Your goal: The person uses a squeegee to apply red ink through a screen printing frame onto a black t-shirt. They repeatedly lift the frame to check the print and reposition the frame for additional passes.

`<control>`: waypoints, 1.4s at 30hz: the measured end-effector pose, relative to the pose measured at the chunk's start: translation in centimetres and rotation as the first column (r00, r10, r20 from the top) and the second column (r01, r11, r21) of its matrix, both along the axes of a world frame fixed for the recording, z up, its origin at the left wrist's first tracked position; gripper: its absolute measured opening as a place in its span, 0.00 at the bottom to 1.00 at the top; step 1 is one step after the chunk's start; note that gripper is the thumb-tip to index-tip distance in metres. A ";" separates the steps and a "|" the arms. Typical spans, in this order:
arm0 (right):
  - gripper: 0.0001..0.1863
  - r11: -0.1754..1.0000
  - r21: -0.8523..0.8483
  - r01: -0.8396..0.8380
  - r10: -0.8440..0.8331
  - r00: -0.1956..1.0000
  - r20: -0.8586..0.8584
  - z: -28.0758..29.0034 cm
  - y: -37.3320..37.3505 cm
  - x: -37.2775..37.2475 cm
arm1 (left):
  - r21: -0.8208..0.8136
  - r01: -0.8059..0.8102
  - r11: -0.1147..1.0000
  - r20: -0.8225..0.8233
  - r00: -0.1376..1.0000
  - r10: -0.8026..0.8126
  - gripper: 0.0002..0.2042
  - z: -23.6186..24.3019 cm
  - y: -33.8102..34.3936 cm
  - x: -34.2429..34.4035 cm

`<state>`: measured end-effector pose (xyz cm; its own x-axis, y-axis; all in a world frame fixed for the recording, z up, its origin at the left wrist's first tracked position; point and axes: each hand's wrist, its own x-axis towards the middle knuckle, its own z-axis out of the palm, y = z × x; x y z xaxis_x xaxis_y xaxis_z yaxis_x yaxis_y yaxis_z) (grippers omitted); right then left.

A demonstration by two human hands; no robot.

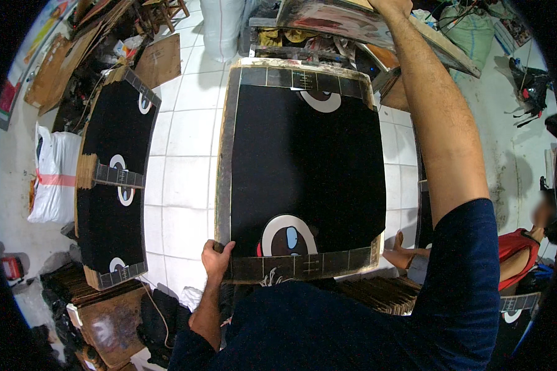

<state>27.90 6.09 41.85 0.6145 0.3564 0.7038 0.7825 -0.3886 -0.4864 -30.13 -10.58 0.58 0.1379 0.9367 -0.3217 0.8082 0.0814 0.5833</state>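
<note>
In front of me lies a large flat board (224,154) covered by a black fabric panel (303,154) with cartoon eye prints at its far and near ends. My left hand (216,262) grips the board's near left corner, its thumb lying on top. Stretched far forward, my right hand (391,6) is closed on the edge of a paint-stained wooden frame (346,23) beyond the board. The upper picture edge cuts off part of that hand.
On the left stands a stack of boards (88,173) with similar black printed fabric. White-tiled floor (182,179) runs between. A white sack (221,28) and a green sack (467,31) stand at the back. At right, a person in a red top (518,255) sits low.
</note>
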 end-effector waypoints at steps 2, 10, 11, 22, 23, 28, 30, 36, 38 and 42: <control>0.17 1.000 -0.010 0.000 0.000 1.000 -0.007 0.2 0.1 0.2 | -0.005 -0.034 0.999 -0.047 0.998 0.033 0.30 0.0 0.2 0.4; 0.18 0.998 -0.022 0.062 -0.062 0.998 -0.010 1.4 1.0 1.1 | -0.103 -0.095 0.990 -0.049 0.995 0.090 0.38 -0.6 2.1 2.0; 0.19 0.998 -0.014 0.066 -0.066 0.998 0.004 1.5 1.0 1.1 | -0.095 -0.105 0.990 -0.089 0.991 0.097 0.38 -0.9 2.1 2.0; 0.16 0.997 0.060 -0.046 0.037 0.989 0.145 -3.9 -1.7 -0.2 | 0.332 0.007 0.943 0.151 0.987 -0.060 0.40 4.7 7.9 11.7; 0.15 0.995 0.066 -0.076 0.062 0.980 0.190 -5.7 -2.7 -0.6 | 0.260 -0.027 0.965 0.400 0.913 -0.083 0.40 7.1 9.5 14.9; 0.14 0.970 0.158 -0.187 0.153 0.967 0.204 -16.6 -8.1 -4.8 | -0.340 0.326 0.882 0.925 -0.055 0.377 0.36 18.1 12.8 29.4; 0.12 0.964 0.147 -0.222 0.222 0.975 0.016 -21.5 -10.6 -7.3 | -0.543 0.324 0.775 0.802 -0.075 0.593 0.35 18.5 12.2 32.5; 0.09 0.923 -0.087 -0.374 0.361 0.923 -0.133 -30.6 -11.9 -5.3 | -0.902 -0.031 0.431 0.418 0.198 0.887 0.41 6.9 9.9 31.0; 0.12 0.878 -0.185 -0.442 0.419 0.896 -0.150 -32.2 -9.5 -2.5 | -0.830 -0.112 0.547 0.495 0.305 0.814 0.38 3.1 8.8 29.6; 0.19 0.722 -0.397 -0.567 0.537 0.821 -0.194 -34.5 -3.4 2.5 | 0.469 0.028 0.883 0.327 0.923 -0.203 0.42 -0.3 9.6 27.6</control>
